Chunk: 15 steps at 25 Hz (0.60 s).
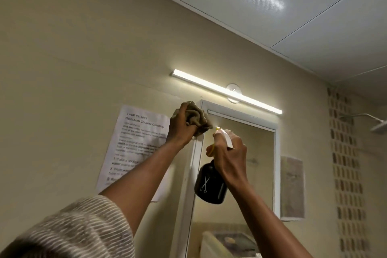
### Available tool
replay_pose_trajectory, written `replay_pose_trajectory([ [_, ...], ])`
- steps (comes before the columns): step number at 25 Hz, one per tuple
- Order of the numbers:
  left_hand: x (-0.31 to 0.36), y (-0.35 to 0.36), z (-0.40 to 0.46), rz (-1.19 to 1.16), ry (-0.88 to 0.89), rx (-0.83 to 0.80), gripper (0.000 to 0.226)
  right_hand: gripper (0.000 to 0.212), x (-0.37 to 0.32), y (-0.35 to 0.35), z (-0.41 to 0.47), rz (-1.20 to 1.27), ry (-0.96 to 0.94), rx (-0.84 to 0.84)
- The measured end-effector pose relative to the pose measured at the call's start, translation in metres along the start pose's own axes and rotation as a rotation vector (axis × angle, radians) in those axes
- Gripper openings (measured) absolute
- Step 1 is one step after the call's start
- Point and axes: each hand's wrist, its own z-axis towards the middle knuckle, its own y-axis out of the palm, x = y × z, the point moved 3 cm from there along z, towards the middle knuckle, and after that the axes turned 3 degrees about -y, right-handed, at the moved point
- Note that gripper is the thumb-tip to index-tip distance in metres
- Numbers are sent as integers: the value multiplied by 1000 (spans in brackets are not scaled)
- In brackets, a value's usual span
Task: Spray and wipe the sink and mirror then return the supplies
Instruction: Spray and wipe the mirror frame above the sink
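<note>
A white-framed mirror [251,153] hangs on the beige wall under a lit light bar. My left hand [181,126] is raised to the mirror's top left corner, gripping a bunched tan cloth [196,118] against the frame. My right hand [229,154] holds a black spray bottle [210,185] by its neck, with the white and yellow nozzle pointed up and left toward the glass near the cloth. The bottle has a white scissors mark. The sink is out of view.
A printed instruction sheet [136,144] is stuck on the wall left of the mirror. The light bar [226,91] sits just above the frame. A shower head [377,124] juts out at the right, beside a strip of mosaic tiles [345,174].
</note>
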Motion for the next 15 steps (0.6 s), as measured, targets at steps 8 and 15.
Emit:
replay_pose_trajectory([
  [8, -2, 13, 11, -22, -132, 177, 65, 29, 9, 0, -5, -22, -21, -17],
  [15, -22, 5, -32, -330, -720, 330, 41, 28, 25, -7, -54, -59, 95, -174],
])
